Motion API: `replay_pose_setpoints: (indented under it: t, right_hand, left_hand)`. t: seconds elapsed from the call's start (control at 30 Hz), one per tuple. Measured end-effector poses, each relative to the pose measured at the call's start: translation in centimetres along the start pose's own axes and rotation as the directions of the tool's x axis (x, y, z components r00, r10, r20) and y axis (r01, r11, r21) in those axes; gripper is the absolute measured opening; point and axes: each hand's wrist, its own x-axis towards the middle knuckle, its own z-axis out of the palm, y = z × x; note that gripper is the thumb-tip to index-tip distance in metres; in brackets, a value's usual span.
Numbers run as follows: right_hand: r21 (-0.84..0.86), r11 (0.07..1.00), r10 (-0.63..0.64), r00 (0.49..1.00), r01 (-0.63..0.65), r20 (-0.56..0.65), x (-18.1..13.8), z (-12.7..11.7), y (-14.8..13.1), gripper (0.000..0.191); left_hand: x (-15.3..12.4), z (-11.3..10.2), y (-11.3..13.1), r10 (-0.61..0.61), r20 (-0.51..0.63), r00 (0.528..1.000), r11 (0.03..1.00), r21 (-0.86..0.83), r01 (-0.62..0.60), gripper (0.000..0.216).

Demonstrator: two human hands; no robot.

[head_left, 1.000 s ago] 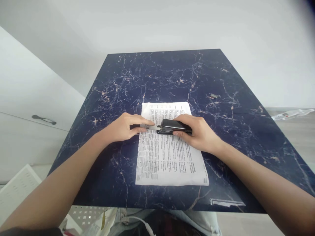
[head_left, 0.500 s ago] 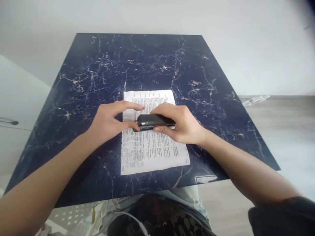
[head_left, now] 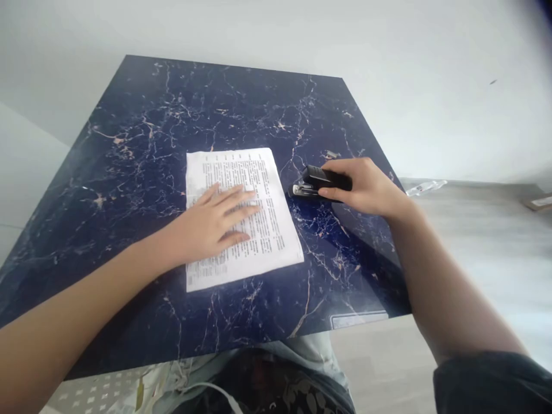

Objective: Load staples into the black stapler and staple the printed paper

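Observation:
A printed sheet of paper lies on the dark blue marble-pattern table. My left hand rests flat on the paper, fingers spread, pressing it down. To the right of the sheet, my right hand grips a black stapler, which sits on or just above the table surface beside the paper's right edge. The stapler's metal front end points left toward the paper.
A small scrap lies on the table behind the stapler. A white sticker marks the near right corner of the table. Grey floor lies to the right, a white wall behind, and bags and cables under the near edge.
My right hand carried the stapler off the paper to the right. My left hand let go of the stapler's front and now lies flat on the sheet. The view swung right.

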Motion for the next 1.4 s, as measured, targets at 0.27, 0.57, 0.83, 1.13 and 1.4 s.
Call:
replay_pose_setpoints:
  t: [0.27, 0.57, 0.83, 1.13, 1.4]
  right_hand:
    - [0.083, 0.981, -0.193, 0.931, 0.176, 0.31, -1.0, -0.3, 0.1, 0.013]
    - [0.191, 0.965, -0.239, 0.898, 0.178, 0.368, -0.9, 1.3, -2.7, 0.022]
    - [0.071, 0.997, 0.004, 1.0, -0.006, 0.028, -0.9, 4.7, -5.5, 0.052]
    - [-0.022, 1.0, 0.019, 0.997, -0.018, 0.077, -0.9, 4.8, -6.3, 0.048]
    - [-0.098, 0.995, 0.013, 0.996, -0.004, 0.09, -0.8, 5.1, -6.5, 0.047]
  left_hand:
    - [-0.8, 0.1, -2.6, -0.029, -0.082, 0.996, 0.999, -0.021, 0.027, 0.053]
    - [-0.6, 1.8, 0.9, 0.23, -0.152, 0.961, 0.973, 0.028, -0.228, 0.071]
    - [-0.7, 2.2, 1.9, 0.224, -0.096, 0.97, 0.972, -0.055, -0.229, 0.079]
    - [-0.6, 1.9, 1.8, 0.221, -0.064, 0.973, 0.967, -0.113, -0.227, 0.074]
    - [-0.7, 1.8, 1.8, 0.199, -0.068, 0.978, 0.961, -0.184, -0.208, 0.072]
